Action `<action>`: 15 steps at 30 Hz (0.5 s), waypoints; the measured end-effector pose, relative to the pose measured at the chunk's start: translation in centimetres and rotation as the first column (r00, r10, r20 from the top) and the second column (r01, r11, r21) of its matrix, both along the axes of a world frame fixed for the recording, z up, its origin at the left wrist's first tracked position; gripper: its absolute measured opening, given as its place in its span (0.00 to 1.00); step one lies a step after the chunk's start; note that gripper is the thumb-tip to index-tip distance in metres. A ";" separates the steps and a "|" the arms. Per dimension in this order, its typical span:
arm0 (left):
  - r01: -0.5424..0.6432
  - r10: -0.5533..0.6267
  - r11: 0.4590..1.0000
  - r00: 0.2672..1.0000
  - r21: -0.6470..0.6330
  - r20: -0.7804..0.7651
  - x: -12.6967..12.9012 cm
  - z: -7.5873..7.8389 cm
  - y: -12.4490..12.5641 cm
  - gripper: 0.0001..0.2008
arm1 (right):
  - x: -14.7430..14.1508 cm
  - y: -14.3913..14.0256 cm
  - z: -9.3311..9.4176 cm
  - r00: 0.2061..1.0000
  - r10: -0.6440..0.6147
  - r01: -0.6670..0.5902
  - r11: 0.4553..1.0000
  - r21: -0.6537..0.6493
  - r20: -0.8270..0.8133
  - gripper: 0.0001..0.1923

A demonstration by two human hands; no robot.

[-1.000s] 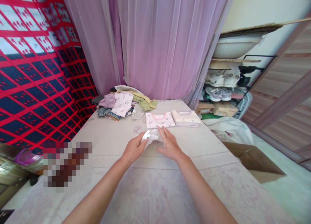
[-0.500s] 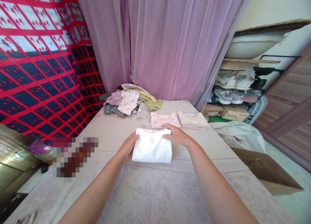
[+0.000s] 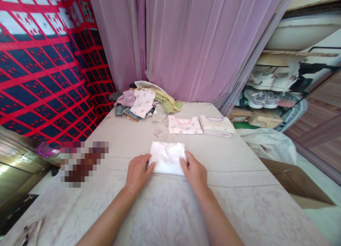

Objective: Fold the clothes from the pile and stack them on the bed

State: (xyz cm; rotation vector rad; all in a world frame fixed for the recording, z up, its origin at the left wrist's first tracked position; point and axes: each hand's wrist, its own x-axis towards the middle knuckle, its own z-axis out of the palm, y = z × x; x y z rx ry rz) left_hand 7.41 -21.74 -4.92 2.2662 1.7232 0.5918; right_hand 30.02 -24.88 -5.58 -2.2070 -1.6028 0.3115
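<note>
A folded white shirt (image 3: 168, 159) lies on the pale, flower-patterned bed cover (image 3: 170, 210) in front of me. My left hand (image 3: 139, 170) grips its left edge, thumb on top and fingers at the side. At the opposite edge, my right hand (image 3: 195, 169) holds it the same way. Beyond the shirt, a folded pink printed top (image 3: 185, 127) with a coral neckline sits beside a folded cream top (image 3: 217, 125) with a purple neckline.
A loose heap of clothes (image 3: 145, 100) rests at the back left, below the purple curtain (image 3: 186, 43). To the right stand a rack with shoes (image 3: 262, 96) and an open cardboard box (image 3: 295, 182). A blurred-out patch covers something at the left.
Both hands have drawn the white shirt slightly nearer and lower, and it now lies flatter on the bed. My right hand has shifted from its upper corner to its right side.
</note>
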 end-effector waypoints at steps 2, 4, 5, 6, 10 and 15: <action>0.006 -0.006 1.000 1.000 -0.015 -0.018 0.1 0.1 0.1 0.15 | -0.4 0.1 -0.6 1.000 0.013 -0.013 0.999 0.037 -0.001 0.23; 0.006 -0.006 0.999 1.000 -0.041 -0.014 0.1 0.3 0.5 0.16 | -0.4 0.3 -0.9 0.999 0.023 -0.020 0.997 0.073 -0.034 0.23; 0.000 0.000 0.999 1.000 -0.053 -0.012 0.1 0.4 0.8 0.16 | -0.2 0.4 -0.9 0.998 0.021 -0.016 0.996 0.086 -0.055 0.24; -0.011 0.010 0.998 1.000 -0.063 -0.012 0.2 0.6 1.2 0.17 | -0.1 0.5 -0.7 0.997 0.012 -0.005 0.996 0.092 -0.073 0.24; -0.049 0.047 0.993 0.999 -0.107 -0.022 0.8 1.4 3.5 0.19 | 0.7 1.6 0.6 0.997 -0.031 0.034 0.998 0.044 -0.077 0.22; -0.049 0.044 0.984 0.999 -0.170 -0.032 2.0 1.6 6.2 0.20 | 1.0 3.6 1.5 0.998 0.064 -0.064 0.998 -0.001 -0.015 0.20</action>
